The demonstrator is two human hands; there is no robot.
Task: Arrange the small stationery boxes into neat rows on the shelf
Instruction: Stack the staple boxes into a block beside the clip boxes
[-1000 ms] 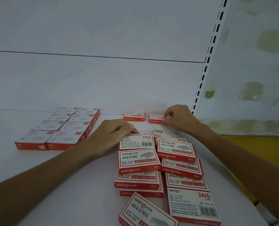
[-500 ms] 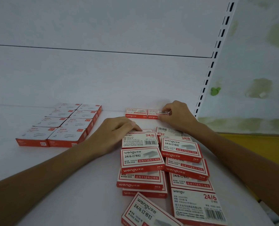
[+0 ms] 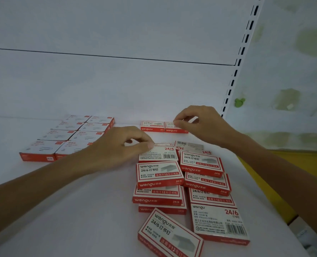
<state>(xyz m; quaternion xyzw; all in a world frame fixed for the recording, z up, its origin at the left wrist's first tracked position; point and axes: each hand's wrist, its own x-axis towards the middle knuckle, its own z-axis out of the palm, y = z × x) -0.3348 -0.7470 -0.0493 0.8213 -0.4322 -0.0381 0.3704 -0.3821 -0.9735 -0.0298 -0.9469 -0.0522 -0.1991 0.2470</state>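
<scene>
Left-hand grip first: the left hand (image 3: 120,145) lay low over the shelf (image 3: 70,219), its thumb and forefinger curled and closed on the far left corner of the barcode-up box (image 3: 159,153) at the far end of the loose heap (image 3: 206,184). The right hand (image 3: 200,125) hung over the far pair of boxes (image 3: 152,126) close to the back panel. Its grip was curled, with thumb and forefinger tips at the top of the right-hand box of that pair; whether they pinched it or only hovered over it could not be told. Those two boxes lay touching side by side with their fronts facing near, which read as the start of a new row. Well to the left sat a block of paler boxes (image 3: 70,138), two wide and four deep, edges flush and apparently finished. Most of the work on the right was left: the heap held about ten boxes overlapping in two ragged columns, some face up, some barcode up, the nearest one skewed. By my judgement the task stood short of halfway, with the barcode-up box the likely next to join the pair.
</scene>
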